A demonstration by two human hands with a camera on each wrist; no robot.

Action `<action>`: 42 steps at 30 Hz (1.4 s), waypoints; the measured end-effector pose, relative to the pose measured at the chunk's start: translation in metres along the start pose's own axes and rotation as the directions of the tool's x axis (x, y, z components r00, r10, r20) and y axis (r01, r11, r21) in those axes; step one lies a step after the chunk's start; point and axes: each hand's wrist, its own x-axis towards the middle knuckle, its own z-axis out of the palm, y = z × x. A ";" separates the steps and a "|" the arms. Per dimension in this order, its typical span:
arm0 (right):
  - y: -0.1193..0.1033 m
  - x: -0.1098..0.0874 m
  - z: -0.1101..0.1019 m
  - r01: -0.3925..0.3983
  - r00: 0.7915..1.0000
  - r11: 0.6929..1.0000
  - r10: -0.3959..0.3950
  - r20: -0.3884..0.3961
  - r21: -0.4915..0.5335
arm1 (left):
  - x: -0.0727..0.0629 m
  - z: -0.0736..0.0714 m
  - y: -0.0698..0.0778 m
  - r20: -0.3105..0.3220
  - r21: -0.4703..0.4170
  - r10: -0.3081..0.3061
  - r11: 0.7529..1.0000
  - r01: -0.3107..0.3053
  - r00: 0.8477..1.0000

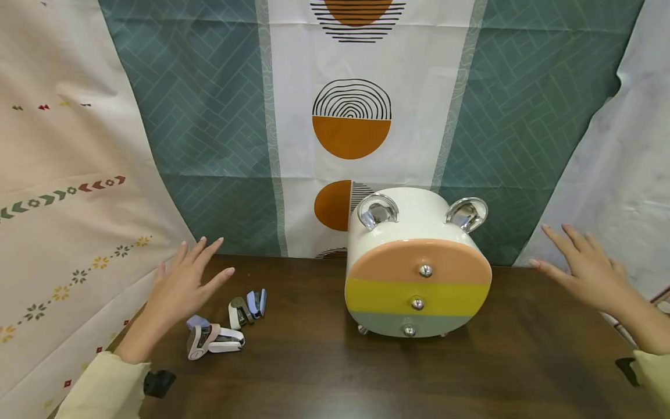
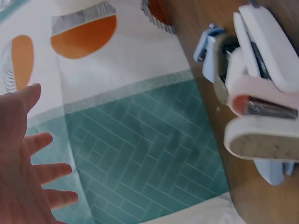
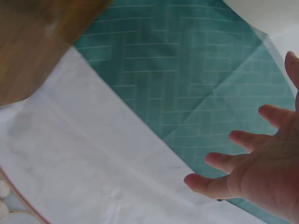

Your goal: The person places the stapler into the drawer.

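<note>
A round white drawer box point(image 1: 417, 263) with silver ears stands on the dark wooden table point(image 1: 324, 372). Its front has peach, yellow and grey drawers, each with a silver knob. Several small staplers point(image 1: 225, 326) lie at the left; in the left wrist view a white and pink stapler point(image 2: 261, 93) shows close up. My left hand point(image 1: 185, 282) hovers over the table's left edge, fingers spread, holding nothing; the left hand point(image 2: 28, 172) is also in its wrist view. My right hand point(image 1: 586, 265) hovers to the right of the box, fingers straight and empty, and the right hand point(image 3: 261, 168) appears against the cloth.
A patterned teal and white cloth backdrop point(image 1: 350, 116) hangs directly behind the table. A cream cloth point(image 1: 63, 203) drapes at the left and a white cloth point(image 1: 623, 174) at the right. Bare tabletop lies in front of the box.
</note>
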 end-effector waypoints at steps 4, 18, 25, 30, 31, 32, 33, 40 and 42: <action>-0.010 0.009 -0.012 0.067 0.997 0.990 -0.060 -0.055 0.121 | 0.000 -0.003 0.012 -0.073 -0.035 0.039 0.999 -0.042 0.997; -0.061 0.034 -0.030 0.133 0.987 0.905 -0.082 -0.140 0.405 | -0.004 0.003 0.070 -0.204 -0.294 0.091 0.944 -0.150 0.975; -0.086 0.047 -0.028 0.149 0.984 0.869 -0.081 -0.161 0.473 | -0.008 0.018 0.109 -0.315 -0.404 0.158 0.870 -0.283 0.936; -0.094 0.053 -0.024 0.145 0.986 0.835 -0.079 -0.146 0.531 | -0.010 0.032 0.135 -0.340 -0.452 0.186 0.827 -0.333 0.922; -0.095 0.055 -0.023 0.144 0.987 0.830 -0.079 -0.142 0.539 | -0.010 0.036 0.140 -0.342 -0.465 0.190 0.816 -0.342 0.920; -0.097 0.056 -0.022 0.142 0.987 0.823 -0.079 -0.137 0.550 | -0.011 0.039 0.144 -0.339 -0.477 0.194 0.808 -0.346 0.920; -0.099 0.058 -0.021 0.134 0.989 0.819 -0.074 -0.129 0.558 | -0.012 0.042 0.148 -0.335 -0.493 0.193 0.798 -0.346 0.922; -0.111 0.066 -0.012 0.122 0.989 0.805 -0.050 -0.139 0.580 | -0.018 0.062 0.176 -0.280 -0.586 0.221 0.731 -0.349 0.934; -0.112 0.068 -0.009 0.142 0.985 0.797 -0.058 -0.160 0.587 | -0.020 0.067 0.182 -0.267 -0.605 0.237 0.714 -0.353 0.934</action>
